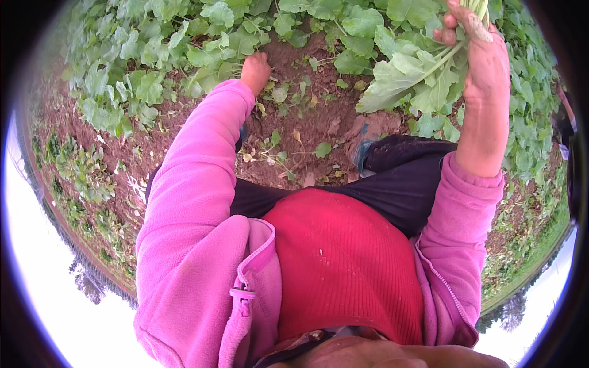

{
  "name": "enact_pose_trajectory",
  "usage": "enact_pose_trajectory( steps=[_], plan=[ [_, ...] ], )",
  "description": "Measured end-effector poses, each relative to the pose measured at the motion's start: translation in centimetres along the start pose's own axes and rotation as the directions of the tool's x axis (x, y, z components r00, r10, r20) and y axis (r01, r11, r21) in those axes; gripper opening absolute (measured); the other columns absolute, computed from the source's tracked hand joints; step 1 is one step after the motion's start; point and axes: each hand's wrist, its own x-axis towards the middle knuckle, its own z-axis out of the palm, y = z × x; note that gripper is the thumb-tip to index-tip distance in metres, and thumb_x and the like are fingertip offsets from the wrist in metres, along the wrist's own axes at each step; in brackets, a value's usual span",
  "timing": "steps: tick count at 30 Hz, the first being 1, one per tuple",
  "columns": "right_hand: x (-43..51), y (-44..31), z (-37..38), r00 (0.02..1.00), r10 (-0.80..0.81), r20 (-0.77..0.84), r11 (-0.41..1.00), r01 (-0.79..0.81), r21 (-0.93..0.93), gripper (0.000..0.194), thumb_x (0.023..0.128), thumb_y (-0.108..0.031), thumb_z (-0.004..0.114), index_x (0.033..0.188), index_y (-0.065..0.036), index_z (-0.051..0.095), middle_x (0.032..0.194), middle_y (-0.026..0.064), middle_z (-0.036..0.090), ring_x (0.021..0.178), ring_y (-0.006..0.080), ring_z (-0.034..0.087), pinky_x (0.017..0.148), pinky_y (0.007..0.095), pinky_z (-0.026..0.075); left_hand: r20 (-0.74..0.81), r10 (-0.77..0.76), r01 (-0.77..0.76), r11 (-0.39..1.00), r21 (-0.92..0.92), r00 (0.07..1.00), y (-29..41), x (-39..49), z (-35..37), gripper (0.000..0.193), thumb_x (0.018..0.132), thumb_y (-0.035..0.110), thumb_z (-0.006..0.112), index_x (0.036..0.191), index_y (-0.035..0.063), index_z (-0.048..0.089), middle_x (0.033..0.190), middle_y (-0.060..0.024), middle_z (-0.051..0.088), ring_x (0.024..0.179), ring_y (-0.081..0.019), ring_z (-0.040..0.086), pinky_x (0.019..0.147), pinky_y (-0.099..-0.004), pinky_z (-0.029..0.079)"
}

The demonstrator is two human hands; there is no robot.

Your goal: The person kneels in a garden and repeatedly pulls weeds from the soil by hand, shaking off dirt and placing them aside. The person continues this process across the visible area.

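My right hand, soiled with earth, is raised at the upper right and closed around a bunch of leafy greens. The pale stems rise past the picture's top edge, and a broad lobed leaf hangs below the hand. Down at soil level, my left hand reaches in against the stem bases of a growing leafy green plant. Its fingers are curled and mostly hidden by the back of the hand, so its hold on the stems cannot be made out.
Dense rows of leafy greens grow ahead and to both sides. Brown soil with small weeds and yellowed leaves lies between my feet; one muddy shoe shows. Uprooted-looking greens lie at left. A dark, unclear shape stands at the right rim.
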Motion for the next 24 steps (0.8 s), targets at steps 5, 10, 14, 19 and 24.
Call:
enact_pose_trajectory(
  steps=[5,10,14,19,24],
  plan=[
    [-0.2,0.0,-0.1,0.999,-0.028,0.031,0.998,0.026,0.063,0.018,0.083,-0.016,0.067,0.092,-0.001,0.062,0.068,0.003,0.056,0.053,0.0123,0.051,0.052,0.0254,0.046,0.155,-0.172,0.186,0.979,-0.086,0.973,0.2,-0.5,-0.6,0.024,0.081,0.013,0.059,0.101,0.0088,0.072,0.115,-0.01,0.058,0.108,-0.0271,0.053,0.088,-0.0352,0.047],
    [0.1,0.3,-0.7,1.0,0.009,0.021,0.997,-0.011,0.082,0.017,0.084,-0.015,0.067,0.092,-0.002,0.062,0.068,0.003,0.056,0.053,0.0125,0.051,0.052,0.0257,0.046,0.381,-0.156,0.311,0.867,-0.388,0.911,-0.6,-0.2,-3.0,0.027,0.079,0.012,0.059,0.102,0.0078,0.072,0.115,-0.0163,0.064,0.109,-0.0293,0.061,0.088,-0.0364,0.049],
    [0.3,0.2,-0.8,0.999,0.035,0.021,0.998,-0.036,0.056,0.018,0.084,-0.017,0.067,0.092,-0.002,0.062,0.068,0.0028,0.056,0.054,0.0122,0.052,0.052,0.0258,0.046,0.503,0.105,0.162,0.874,-0.458,0.858,1.4,-0.8,-5.0,0.03,0.071,0.012,0.062,0.098,0.0092,0.073,0.113,-0.0149,0.066,0.107,-0.0311,0.063,0.081,-0.0388,0.052],
    [-0.2,0.0,-0.5,0.999,-0.012,0.045,1.0,0.012,-0.007,0.021,0.083,-0.02,0.068,0.092,-0.003,0.061,0.069,0.0025,0.057,0.054,0.0119,0.053,0.054,0.025,0.046,0.346,0.311,0.048,0.679,-0.733,0.885,5.7,-1.4,-4.4,0.037,0.077,0.024,0.063,0.097,-0.0067,0.066,0.098,-0.0239,0.067,0.095,-0.0383,0.064,0.082,-0.043,0.05],
    [-0.4,0.1,-0.5,1.0,-0.016,0.018,0.999,0.017,-0.039,0.022,0.084,-0.022,0.068,0.093,-0.003,0.061,0.069,0.0019,0.057,0.054,0.0113,0.053,0.054,0.0238,0.045,0.3,-0.486,0.516,0.405,-0.755,0.821,5.2,-2.0,-1.3,0.034,0.078,0.014,0.062,0.107,0.0002,0.052,0.111,-0.0215,0.057,0.105,-0.0392,0.057,0.086,-0.0438,0.05]
  ],
)
